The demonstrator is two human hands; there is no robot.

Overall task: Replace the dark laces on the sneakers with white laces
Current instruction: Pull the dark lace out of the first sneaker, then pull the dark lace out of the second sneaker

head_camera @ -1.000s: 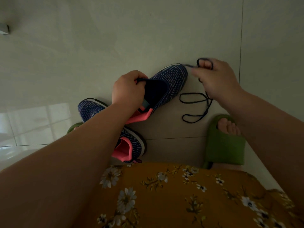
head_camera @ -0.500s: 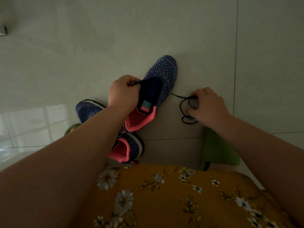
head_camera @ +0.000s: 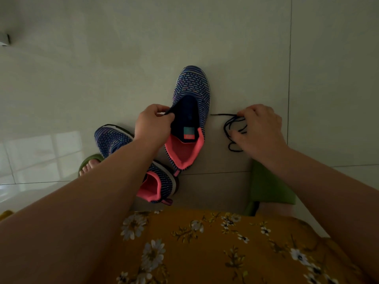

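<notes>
Grey tiled floor (head_camera: 123, 68), dim light, person seated above it in a yellow floral garment (head_camera: 205, 249). Change over the last second: right hand (head_camera: 261, 132) came down from up by the toe of the far sneaker (head_camera: 191, 111) to the floor beside that shoe, bringing the dark lace (head_camera: 233, 124) with it; lace now lies bunched in loops on the tile, one free end trailing toward the shoe but not touching it. Right grip: fingers curled onto the lace, pinching the bundle against the floor. Left hand (head_camera: 152, 125) same as before, pinching the tongue edge of the far sneaker and holding its mouth open. Reads as: dark lace fully out of this shoe, removal done for it, being parked. Near sneaker (head_camera: 131, 160) lies partly under the left forearm; can't tell if it still has a lace. No white laces in view, so threading hasn't started. Containers: only the shoe mouths count. Far sneaker's opening shows a pink lining and a teal label on the insole, nothing else inside; the near one shows just a pink lining. Green slippers (head_camera: 270, 187) on both feet, either side of the shoes.
</notes>
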